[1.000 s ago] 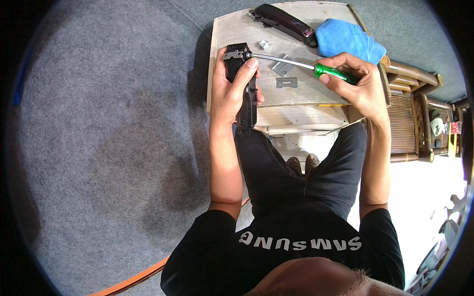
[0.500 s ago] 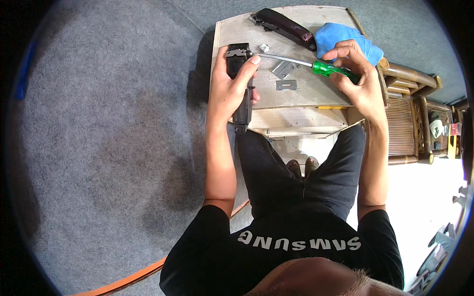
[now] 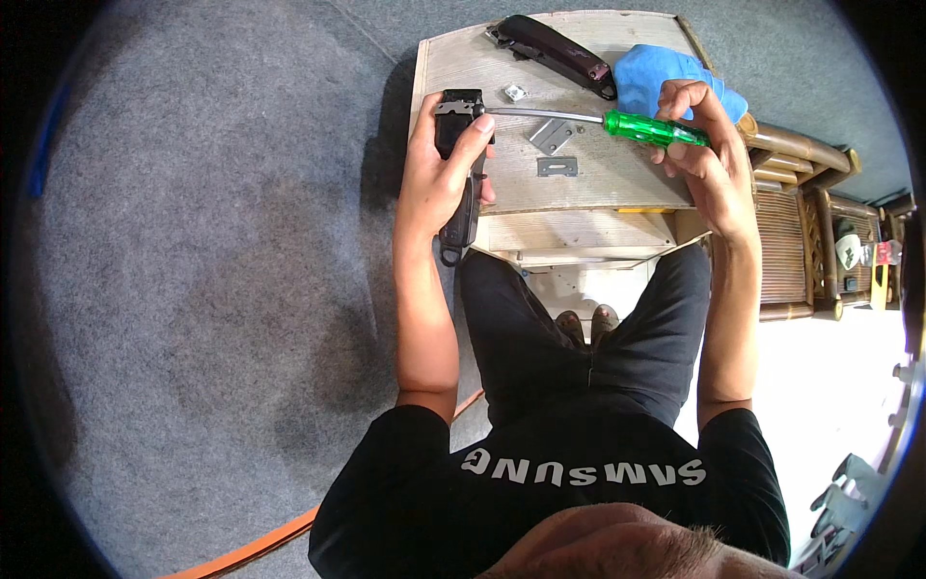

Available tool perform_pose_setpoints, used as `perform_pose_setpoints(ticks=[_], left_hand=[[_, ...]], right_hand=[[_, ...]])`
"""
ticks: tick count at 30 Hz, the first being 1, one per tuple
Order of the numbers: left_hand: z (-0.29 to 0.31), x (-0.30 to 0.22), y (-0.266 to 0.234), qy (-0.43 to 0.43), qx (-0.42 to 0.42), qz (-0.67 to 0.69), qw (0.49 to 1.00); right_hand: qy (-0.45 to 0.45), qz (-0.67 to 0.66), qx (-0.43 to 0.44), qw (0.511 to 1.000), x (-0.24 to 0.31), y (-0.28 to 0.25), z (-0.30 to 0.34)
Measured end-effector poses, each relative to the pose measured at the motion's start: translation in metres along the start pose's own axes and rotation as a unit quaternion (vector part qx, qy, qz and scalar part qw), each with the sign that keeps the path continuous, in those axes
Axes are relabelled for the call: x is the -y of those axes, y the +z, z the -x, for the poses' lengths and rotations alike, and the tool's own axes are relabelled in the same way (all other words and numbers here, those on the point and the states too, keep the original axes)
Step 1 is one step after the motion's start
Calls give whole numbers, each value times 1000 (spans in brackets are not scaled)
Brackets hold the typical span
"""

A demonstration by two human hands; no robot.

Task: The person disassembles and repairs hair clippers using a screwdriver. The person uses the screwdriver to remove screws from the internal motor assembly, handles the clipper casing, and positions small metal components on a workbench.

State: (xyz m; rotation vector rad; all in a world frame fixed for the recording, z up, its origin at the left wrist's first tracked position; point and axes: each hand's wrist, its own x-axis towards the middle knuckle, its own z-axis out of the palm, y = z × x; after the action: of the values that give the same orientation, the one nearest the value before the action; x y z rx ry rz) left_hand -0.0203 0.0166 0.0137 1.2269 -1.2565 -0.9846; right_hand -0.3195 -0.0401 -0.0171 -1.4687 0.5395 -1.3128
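Note:
My left hand [image 3: 436,188] is wrapped round a black hair clipper [image 3: 461,217], whose head with a metal bracket points to the far side. The thumb lies by the clipper's head. In my right hand [image 3: 716,169] is a screwdriver [image 3: 641,128] with a clear green handle, held by the fingertips. Its long shaft runs left and its tip meets the side of the clipper head, beside my left thumb; the exact contact is hidden. On the tabletop under the shaft lie a metal clipper blade [image 3: 551,136] and a flat slotted blade plate [image 3: 558,167].
A second, dark maroon clipper [image 3: 555,53] lies at the table's far side, next to a blue cloth [image 3: 666,77]. A small clear-and-silver piece [image 3: 516,93] sits near the clipper head. The wooden table [image 3: 617,188] has an open compartment below its near edge. Bamboo furniture [image 3: 783,241] stands at right.
My left hand and the clipper have shifted slightly left and rolled a little. The right fingers have changed their hold on the screwdriver handle, which now lies more level.

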Motion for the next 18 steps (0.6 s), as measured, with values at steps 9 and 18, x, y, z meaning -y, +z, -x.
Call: perform_pose_setpoints(ticks=[9, 18], left_hand=[[1, 2, 1, 24, 1, 8, 1000], [-3, 4, -4, 8, 16, 27, 999]], right_hand=[[-13, -6, -59, 998, -2, 18, -3], [48, 52, -28, 997, 9, 16, 0]])
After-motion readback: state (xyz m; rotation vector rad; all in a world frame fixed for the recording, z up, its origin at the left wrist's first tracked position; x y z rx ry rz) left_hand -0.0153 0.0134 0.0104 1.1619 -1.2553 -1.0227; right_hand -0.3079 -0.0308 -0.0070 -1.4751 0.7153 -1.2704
